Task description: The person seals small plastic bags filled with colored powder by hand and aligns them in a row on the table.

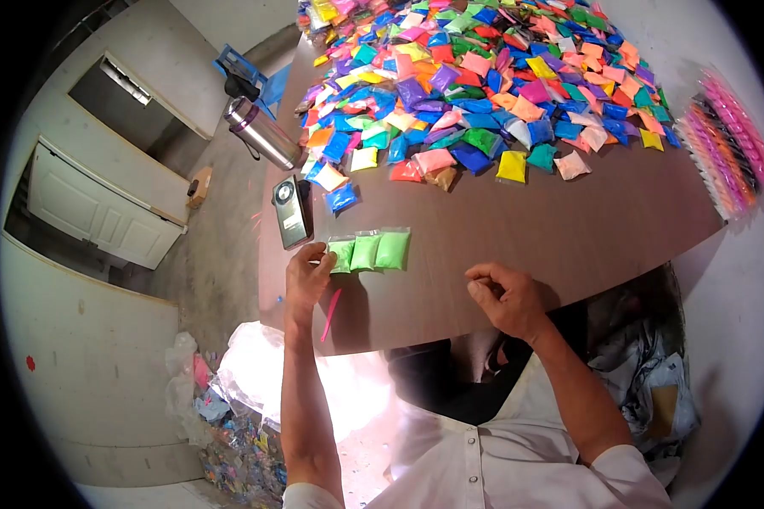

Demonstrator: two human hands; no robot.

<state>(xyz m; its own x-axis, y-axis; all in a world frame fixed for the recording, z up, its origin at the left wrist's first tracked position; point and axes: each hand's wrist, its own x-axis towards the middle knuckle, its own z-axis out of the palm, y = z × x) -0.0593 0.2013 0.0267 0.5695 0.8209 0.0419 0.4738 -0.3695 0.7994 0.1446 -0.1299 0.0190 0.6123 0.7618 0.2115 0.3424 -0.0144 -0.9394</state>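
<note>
Head view: three light-green packets in a row on table, near its left edge, sides touching or overlapping. Left hand at leftmost packet, fingertips on its edge; grip nearly closed, can't tell if it's pinched or only touched. Right hand over table near front edge, well apart from packets; grip loosely curled, inside hidden, can't tell if anything's held. Pink strip just beside left wrist. Dark rectangular device and steel flask farther back; big pile of coloured packets at far side.
</note>
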